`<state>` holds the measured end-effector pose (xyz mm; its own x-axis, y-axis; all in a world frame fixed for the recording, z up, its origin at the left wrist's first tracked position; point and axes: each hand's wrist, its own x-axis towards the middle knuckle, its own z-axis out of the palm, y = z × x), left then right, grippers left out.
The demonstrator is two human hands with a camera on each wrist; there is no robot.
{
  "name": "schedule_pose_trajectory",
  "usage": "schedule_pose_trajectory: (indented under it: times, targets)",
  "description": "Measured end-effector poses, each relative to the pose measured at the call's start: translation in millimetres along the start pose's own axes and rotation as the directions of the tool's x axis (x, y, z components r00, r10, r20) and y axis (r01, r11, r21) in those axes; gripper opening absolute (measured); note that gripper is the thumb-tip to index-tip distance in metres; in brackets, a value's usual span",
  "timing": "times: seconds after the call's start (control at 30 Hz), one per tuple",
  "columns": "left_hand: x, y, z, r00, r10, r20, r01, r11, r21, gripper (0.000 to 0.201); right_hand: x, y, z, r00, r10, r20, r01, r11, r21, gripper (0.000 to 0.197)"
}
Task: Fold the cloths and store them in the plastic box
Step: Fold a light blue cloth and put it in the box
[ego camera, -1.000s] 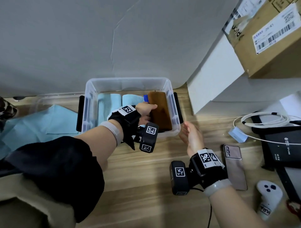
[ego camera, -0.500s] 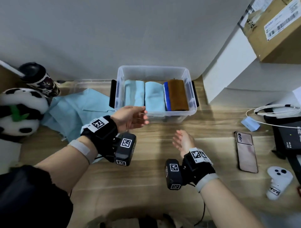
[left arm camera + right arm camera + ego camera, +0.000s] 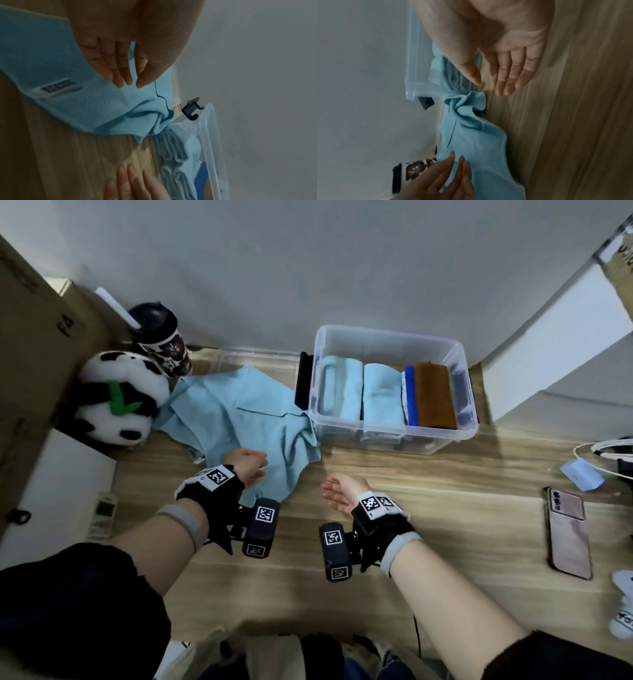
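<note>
Hovering left hand (image 3: 247,465) slack over rumpled fleecy cloth (image 3: 239,419); right hand (image 3: 342,491) slack, empty.

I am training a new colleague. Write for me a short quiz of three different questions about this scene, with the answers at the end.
1. True or false: the plastic box already holds folded cloths.
2. Multiple choice: where does the unfolded light blue cloth lie? A) inside the box; B) on the table, left of the box; C) on the phone.
3. Fill in: the folded cloth nearest the right wall of the box is ____ in colour.

Key
1. True: two light blue cloths, a dark blue cloth and a brown cloth lie side by side.
2. B. The left hand is over it; the right hand is over bare wood. Both hands hold nothing.
3. Brown.
</note>
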<state>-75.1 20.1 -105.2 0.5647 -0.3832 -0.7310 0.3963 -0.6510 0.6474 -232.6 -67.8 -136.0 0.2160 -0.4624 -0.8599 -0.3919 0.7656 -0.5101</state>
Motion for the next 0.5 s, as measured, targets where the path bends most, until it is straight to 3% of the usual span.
schedule_pose_trajectory:
  times: [0.13,0.33,0.4,0.47,0.5]
  targets:
    - [8,1,-8,1.000,0.020,0.007,-0.020,0.998,0.060,0.026,6,-7,30,0.999,-0.044,-0.006,0.042,0.989,-0.145,0.015]
    - [18,2,-8,0.999,0.034,0.038,-0.037,0.997,0.068,0.024,12,-18,51,0.979,-0.184,-0.086,0.143,0.925,-0.352,0.039]
    - [19,7,-11,0.997,0.062,0.055,-0.063,0.998,0.013,0.024,5,-25,55,0.963,-0.266,-0.054,0.233,0.913,-0.336,0.028]
    - [15,18,-17,0.990,0.097,0.102,-0.087,0.991,-0.101,0.023,-11,-34,57,0.935,-0.354,-0.003,0.342,0.905,-0.252,0.002]
    - [11,26,-20,0.984,0.125,0.125,-0.106,0.983,-0.152,0.022,-23,-38,56,0.915,-0.404,0.009,0.397,0.896,-0.199,0.010]
